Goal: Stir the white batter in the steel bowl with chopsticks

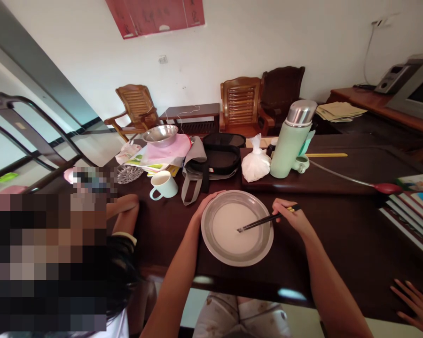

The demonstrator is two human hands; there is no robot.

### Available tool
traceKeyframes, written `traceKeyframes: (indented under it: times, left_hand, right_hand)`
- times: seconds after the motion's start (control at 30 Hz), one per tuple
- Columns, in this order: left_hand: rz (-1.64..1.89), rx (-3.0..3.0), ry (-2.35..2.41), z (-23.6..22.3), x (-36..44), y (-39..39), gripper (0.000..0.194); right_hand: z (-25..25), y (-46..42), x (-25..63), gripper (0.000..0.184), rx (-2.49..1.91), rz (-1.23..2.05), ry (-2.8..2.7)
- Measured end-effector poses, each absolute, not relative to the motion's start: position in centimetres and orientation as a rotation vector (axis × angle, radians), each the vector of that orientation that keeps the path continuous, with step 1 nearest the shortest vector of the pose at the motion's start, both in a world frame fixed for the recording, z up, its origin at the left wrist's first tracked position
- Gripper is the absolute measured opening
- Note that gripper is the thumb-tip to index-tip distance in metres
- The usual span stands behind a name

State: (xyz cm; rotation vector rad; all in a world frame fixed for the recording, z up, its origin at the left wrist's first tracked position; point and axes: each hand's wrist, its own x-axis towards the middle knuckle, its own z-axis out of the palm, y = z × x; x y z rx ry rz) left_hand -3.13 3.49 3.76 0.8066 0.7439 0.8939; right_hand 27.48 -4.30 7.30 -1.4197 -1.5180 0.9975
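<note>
A wide metal bowl (208, 244) stands on the dark wooden table, holding a milky white liquid (232, 220). Around its left outer side curves my left hand (206, 206), steadying the rim; part of the fingers is hidden behind the bowl. My right hand (289, 215) is closed around a pair of black chopsticks (259, 222), above the bowl's right edge. Their tips dip into the liquid near its middle. Behind the bowl sits a knotted clear plastic bag of white powder (255, 164), beside a pale green thermos (291, 143).
A white mug (164, 185), a grey bag (193, 164) and a small steel bowl (160, 135) on a pile stand at the back left. Books (412, 220) lie right. One person sits close at left; another person's hand (418, 305) rests at lower right.
</note>
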Motion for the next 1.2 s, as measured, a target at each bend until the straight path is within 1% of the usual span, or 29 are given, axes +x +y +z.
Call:
traceKeyframes:
  times: [0.13, 0.33, 0.53, 0.73, 0.9, 1.07, 1.2]
  left_hand:
    - [0.886, 0.790, 0.724, 3.31, -3.23, 3.64, 0.039]
    - [0.888, 0.816, 0.709, 2.98, -3.35, 3.81, 0.040]
    - [0.889, 0.812, 0.714, 3.23, -3.30, 3.66, 0.041]
    - [0.875, 0.817, 0.720, 3.11, -3.37, 3.74, 0.043]
    - [0.884, 0.836, 0.718, 2.86, -3.37, 3.92, 0.041]
    - [0.883, 0.838, 0.709, 3.04, -3.26, 3.82, 0.042]
    - [0.881, 0.817, 0.718, 3.24, -3.16, 3.72, 0.040]
  right_hand:
    - [7.13, -4.32, 26.85, 0.015, -1.362, 0.988, -1.561]
    - [7.38, -4.27, 27.76, 0.020, -1.408, 1.031, -1.504]
    - [7.55, -4.31, 26.95, 0.013, -1.401, 1.052, -1.550]
    - [7.69, -4.34, 27.63, 0.019, -1.434, 1.028, -1.486]
    - [7.93, -4.23, 26.99, 0.012, -1.396, 1.066, -1.583]
    - [7.91, -4.22, 27.80, 0.019, -1.379, 0.992, -1.549]
    - [7.62, -4.25, 27.21, 0.013, -1.329, 0.989, -1.607]
